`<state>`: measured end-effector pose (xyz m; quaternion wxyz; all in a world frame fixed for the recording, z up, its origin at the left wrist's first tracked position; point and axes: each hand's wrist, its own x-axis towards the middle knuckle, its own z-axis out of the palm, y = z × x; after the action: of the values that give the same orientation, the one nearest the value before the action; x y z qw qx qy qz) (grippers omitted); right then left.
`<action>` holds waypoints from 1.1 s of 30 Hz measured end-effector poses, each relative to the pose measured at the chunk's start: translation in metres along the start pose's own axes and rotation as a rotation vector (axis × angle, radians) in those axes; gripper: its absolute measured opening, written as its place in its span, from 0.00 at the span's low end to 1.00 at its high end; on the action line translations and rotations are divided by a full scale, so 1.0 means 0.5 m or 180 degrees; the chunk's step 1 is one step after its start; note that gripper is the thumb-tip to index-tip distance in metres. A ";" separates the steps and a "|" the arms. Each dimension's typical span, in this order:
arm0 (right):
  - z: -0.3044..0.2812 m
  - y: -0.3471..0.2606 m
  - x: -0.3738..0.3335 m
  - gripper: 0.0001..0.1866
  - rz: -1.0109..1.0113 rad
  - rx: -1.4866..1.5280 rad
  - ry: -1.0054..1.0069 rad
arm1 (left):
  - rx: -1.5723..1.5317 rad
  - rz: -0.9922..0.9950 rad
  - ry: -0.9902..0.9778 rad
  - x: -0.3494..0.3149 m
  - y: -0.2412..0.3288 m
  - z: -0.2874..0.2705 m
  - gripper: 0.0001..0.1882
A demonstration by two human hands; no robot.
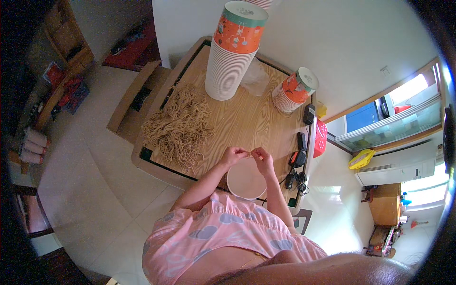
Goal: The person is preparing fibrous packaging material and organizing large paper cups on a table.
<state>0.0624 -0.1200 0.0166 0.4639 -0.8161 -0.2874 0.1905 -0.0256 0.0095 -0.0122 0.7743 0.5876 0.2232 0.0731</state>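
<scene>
By the near edge of the table (242, 128) is a round white tub (248, 181), your left hand (234, 155) and right hand (262, 160) meeting at its far rim, fingertips pinched closed, whatever lies between them too small to tell. Tan twine (178, 128) lies heaped toward the left edge.

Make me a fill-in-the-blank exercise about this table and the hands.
The tall stack of cups stands upside ____ on the table.
Below its green band, the stack's top cup is mainly ____.
The tangled tan cord lies to the ____ of the shorter cup stack.
The pale container by the left hand and right hand is ____ in outline, not square.

Missing words: down; orange; left; round.
</scene>
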 end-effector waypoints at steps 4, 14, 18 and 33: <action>0.002 0.002 -0.002 0.03 -0.0170 -0.0151 0.0046 | -0.0100 -0.0038 -0.0046 0.006 -0.016 -0.004 0.07; -0.005 -0.012 -0.005 0.03 -0.0545 -0.0657 0.0167 | -0.0112 -0.0046 -0.0058 0.006 -0.016 -0.003 0.08; -0.007 -0.026 -0.007 0.04 -0.0593 -0.0743 0.0167 | -0.0084 -0.0034 0.0052 0.008 -0.016 -0.001 0.06; -0.009 -0.030 -0.008 0.03 -0.0578 -0.0718 0.0162 | -0.0005 -0.0055 -0.0194 0.012 -0.020 -0.004 0.06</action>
<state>0.0575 -0.1193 0.0323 0.3917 -0.8382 -0.3677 0.0935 -0.0228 0.0106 -0.0236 0.7818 0.5870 0.2045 0.0487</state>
